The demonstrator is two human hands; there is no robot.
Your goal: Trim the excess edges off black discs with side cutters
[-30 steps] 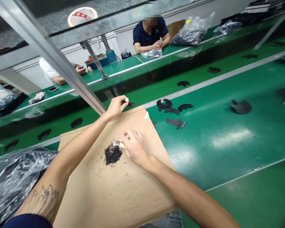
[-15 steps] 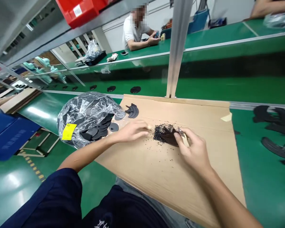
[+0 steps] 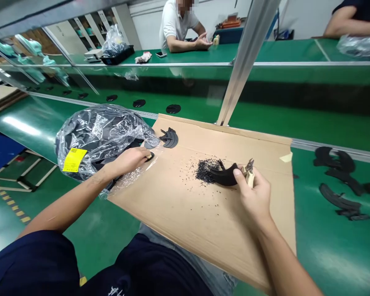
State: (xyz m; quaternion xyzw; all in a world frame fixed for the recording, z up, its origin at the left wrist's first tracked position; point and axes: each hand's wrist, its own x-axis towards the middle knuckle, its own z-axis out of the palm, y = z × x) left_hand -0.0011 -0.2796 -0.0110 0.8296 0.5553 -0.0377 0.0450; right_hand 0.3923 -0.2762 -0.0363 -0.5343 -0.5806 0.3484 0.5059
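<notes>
Nearside, open cardboard (image 3: pixel 185 213); right hand (image 3: pixel 256 193), black piece (image 3: pixel 226 176) inside edges.

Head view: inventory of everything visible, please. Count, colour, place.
Bench: one, green, across the view
Cardboard: one, tan, on bench
Crumbs: many, black, heaped on cardboard
Curved piece: one, black, in right hand
Cutters: one, cream handles, same hand
Plastic bag: one, clear, left of cardboard
Ribbed pieces: count unclear, black, cardboard's far left
Discs: at least five, black, row behind bag
Loose pieces: several, black, right of cardboard
Post: one, silver, behind cardboard
Phone: one, dark screen, far bench
Co-workers: two, white and navy tops, far side
Left hand: one, bare, at a dark piece beside bag
Right hand: one, bare, right side of cardboard
</notes>
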